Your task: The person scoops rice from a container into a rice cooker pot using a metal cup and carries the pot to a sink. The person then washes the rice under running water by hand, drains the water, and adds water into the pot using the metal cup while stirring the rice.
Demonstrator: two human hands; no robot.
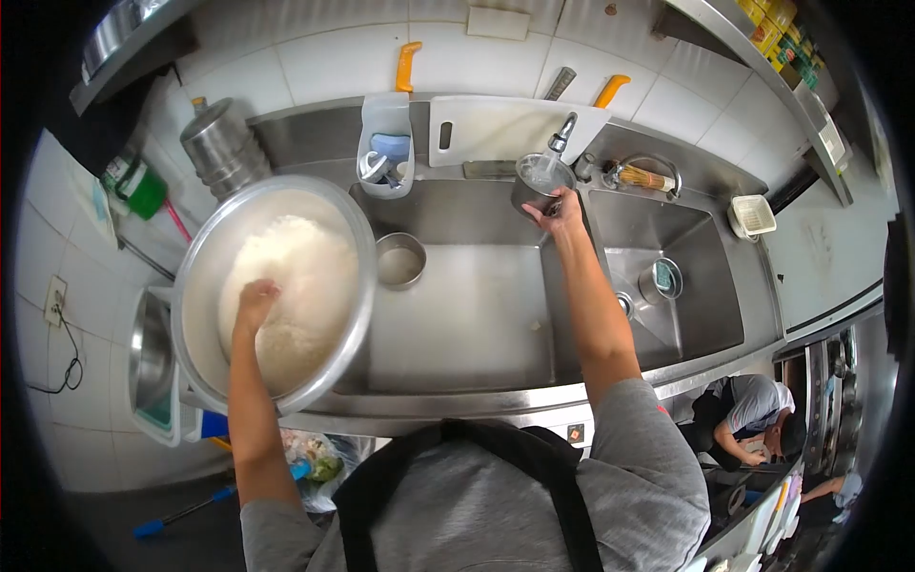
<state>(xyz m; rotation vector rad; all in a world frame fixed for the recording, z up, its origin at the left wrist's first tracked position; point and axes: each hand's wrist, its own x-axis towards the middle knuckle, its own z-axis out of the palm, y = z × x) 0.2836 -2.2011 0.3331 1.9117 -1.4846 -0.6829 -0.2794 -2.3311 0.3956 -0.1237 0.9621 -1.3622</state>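
A large metal bowl (362,286) stands tilted at the sink's left edge, holding a pale, grainy mass that looks like rice (286,248) in cloudy liquid. My left hand (257,300) is inside the bowl at that mass, fingers curled together; whether they grip any of it is hidden. Over at the tap (562,133), my right hand (560,212) is wrapped round a metal cup (532,191). Water runs from the spout into the cup.
A round metal container (399,261) stands in the left basin (457,324). Another metal container (660,280) with a green pad sits in the right basin. Behind are a white cutting board (477,129) and orange-handled knives (408,67). A co-worker (753,419) bends at lower right.
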